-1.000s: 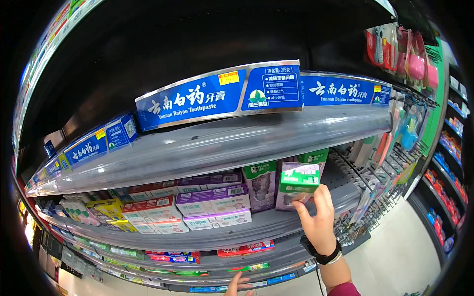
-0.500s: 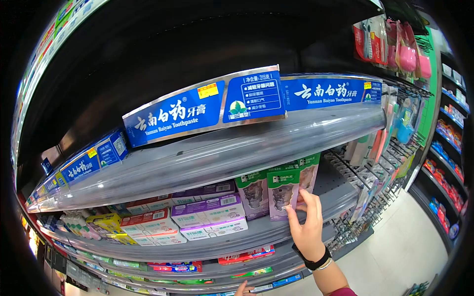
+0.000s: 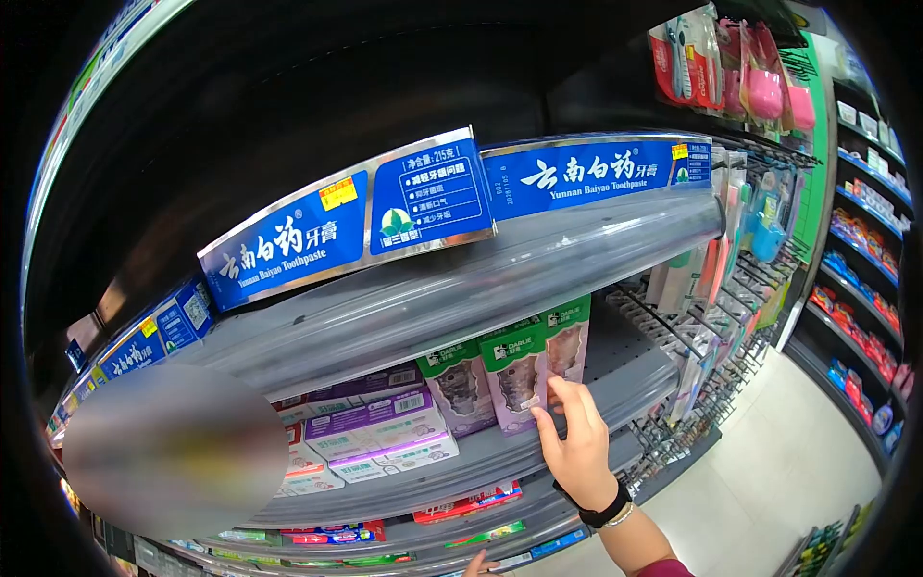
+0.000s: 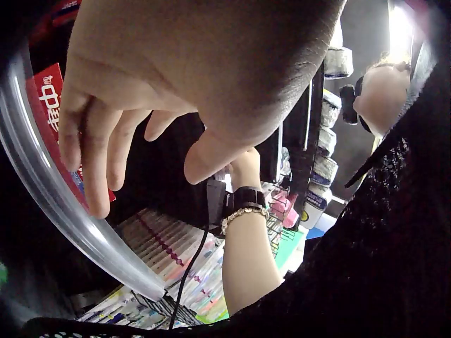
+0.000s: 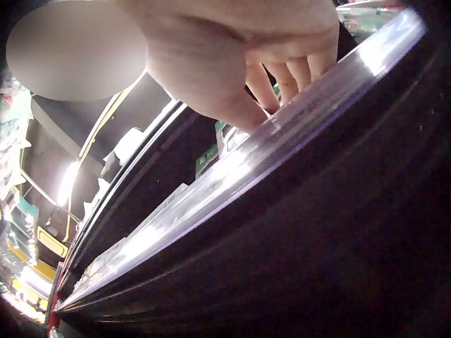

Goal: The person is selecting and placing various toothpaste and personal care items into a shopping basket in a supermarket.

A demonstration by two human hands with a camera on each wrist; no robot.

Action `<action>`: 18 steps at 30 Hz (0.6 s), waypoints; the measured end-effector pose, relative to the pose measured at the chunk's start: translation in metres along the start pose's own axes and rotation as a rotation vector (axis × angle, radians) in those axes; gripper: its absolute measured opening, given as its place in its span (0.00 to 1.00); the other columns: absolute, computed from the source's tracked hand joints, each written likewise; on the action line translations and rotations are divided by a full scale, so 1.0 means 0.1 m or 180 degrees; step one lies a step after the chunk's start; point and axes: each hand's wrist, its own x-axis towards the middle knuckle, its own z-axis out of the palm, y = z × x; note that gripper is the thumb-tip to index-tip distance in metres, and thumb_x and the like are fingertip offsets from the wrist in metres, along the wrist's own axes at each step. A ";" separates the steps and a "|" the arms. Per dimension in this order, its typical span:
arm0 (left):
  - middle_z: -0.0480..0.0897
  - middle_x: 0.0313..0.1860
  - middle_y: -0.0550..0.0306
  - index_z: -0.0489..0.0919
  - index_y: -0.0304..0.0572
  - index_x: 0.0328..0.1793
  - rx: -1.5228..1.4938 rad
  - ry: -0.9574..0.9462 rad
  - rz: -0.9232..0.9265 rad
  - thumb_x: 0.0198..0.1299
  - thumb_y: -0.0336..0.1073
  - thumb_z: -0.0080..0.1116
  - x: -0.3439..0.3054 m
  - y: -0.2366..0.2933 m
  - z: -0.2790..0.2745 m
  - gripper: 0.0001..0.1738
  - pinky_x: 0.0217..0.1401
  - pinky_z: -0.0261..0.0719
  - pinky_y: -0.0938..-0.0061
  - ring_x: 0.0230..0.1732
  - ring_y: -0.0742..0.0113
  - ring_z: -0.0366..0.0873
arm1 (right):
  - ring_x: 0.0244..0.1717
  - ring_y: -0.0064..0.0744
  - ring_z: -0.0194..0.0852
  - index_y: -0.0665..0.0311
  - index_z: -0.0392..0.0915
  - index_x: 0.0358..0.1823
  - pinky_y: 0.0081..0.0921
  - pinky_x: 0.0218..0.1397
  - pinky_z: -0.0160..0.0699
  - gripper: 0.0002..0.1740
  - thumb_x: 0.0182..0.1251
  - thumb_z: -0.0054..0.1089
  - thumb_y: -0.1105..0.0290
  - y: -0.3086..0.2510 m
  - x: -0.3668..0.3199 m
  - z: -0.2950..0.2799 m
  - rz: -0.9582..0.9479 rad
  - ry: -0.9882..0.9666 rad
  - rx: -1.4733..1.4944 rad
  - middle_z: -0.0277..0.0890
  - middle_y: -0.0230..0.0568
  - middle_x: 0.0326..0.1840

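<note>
My right hand point(image 3: 580, 442), wearing a dark wristband, is at the lower right edge of an upright green-and-purple Darlie toothpaste box point(image 3: 516, 370) standing on the middle shelf. Its thumb tip overlaps the front corner and the fingers lie along the right side. A matching box point(image 3: 460, 392) stands to its left, another point(image 3: 568, 348) behind to the right. In the right wrist view, the fingers reach down behind the clear shelf strip point(image 5: 232, 169). My left hand point(image 4: 190, 77) hangs with loose, bent fingers, nothing in them, near a red box point(image 4: 48, 105) on a lower shelf.
Blue Yunnan Baiyao toothpaste boxes point(image 3: 346, 221) line the shelf above, whose clear front strip point(image 3: 413, 298) overhangs the work. White-and-purple cartons point(image 3: 375, 433) are stacked left. Hooks with hanging packs point(image 3: 707, 279) stick out at right. A blurred patch covers the lower left.
The Darlie box was tilted in my right hand, its top toward me; it now stands upright beside the others. The hand has shifted to its right edge, and the head view has turned right.
</note>
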 end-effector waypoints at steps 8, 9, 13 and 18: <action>0.72 0.57 0.47 0.48 0.44 0.76 -0.0064 0.0002 -0.0173 0.61 0.26 0.54 -0.02 0.01 -0.01 0.40 0.53 0.74 0.69 0.52 0.60 0.74 | 0.44 0.45 0.71 0.63 0.75 0.50 0.37 0.46 0.71 0.24 0.47 0.64 0.77 -0.07 -0.23 -0.04 -0.0598 0.0107 -0.0072 0.70 0.44 0.44; 0.72 0.56 0.47 0.48 0.43 0.76 -0.0008 0.0036 -0.0152 0.61 0.27 0.54 -0.02 0.02 -0.01 0.40 0.54 0.73 0.68 0.52 0.60 0.74 | 0.46 0.46 0.71 0.63 0.75 0.51 0.38 0.49 0.70 0.24 0.48 0.64 0.75 -0.10 -0.22 -0.03 -0.0545 -0.0040 -0.0166 0.70 0.45 0.45; 0.73 0.56 0.45 0.49 0.41 0.76 0.0218 0.0174 -0.0062 0.61 0.28 0.55 -0.05 0.06 0.01 0.39 0.56 0.72 0.65 0.51 0.57 0.75 | 0.53 0.46 0.69 0.63 0.75 0.53 0.40 0.57 0.65 0.25 0.50 0.64 0.69 -0.19 -0.15 0.01 -0.0294 -0.0395 -0.0360 0.71 0.46 0.50; 0.73 0.56 0.43 0.49 0.40 0.75 0.0670 0.0384 -0.0080 0.61 0.30 0.55 -0.13 0.17 0.07 0.39 0.55 0.73 0.65 0.49 0.54 0.76 | 0.57 0.42 0.67 0.61 0.76 0.53 0.45 0.65 0.53 0.25 0.51 0.63 0.66 -0.18 -0.26 0.00 -0.0412 -0.0766 -0.0397 0.72 0.42 0.54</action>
